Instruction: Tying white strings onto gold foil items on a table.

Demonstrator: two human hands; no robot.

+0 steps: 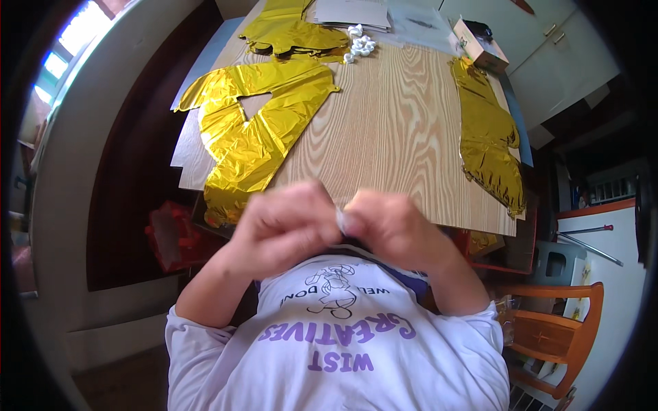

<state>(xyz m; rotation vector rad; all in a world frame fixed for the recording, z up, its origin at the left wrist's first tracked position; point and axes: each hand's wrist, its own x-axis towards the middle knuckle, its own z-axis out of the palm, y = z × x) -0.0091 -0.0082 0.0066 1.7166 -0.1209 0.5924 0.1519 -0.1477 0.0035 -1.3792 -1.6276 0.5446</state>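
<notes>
Close above my chest, my left hand (281,229) and right hand (391,229) pinch one small whitish piece (340,220) between fingertips — too blurred to identify. Beyond, bare table (397,130) runs between the foil balloons (257,130) — open room mid-board, edges crowded.

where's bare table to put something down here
The widest bare patch of the wooden table lies between the large gold foil balloon and the gold foil strip. The far edge is crowded: more foil, white bits, papers, a small box.
</notes>
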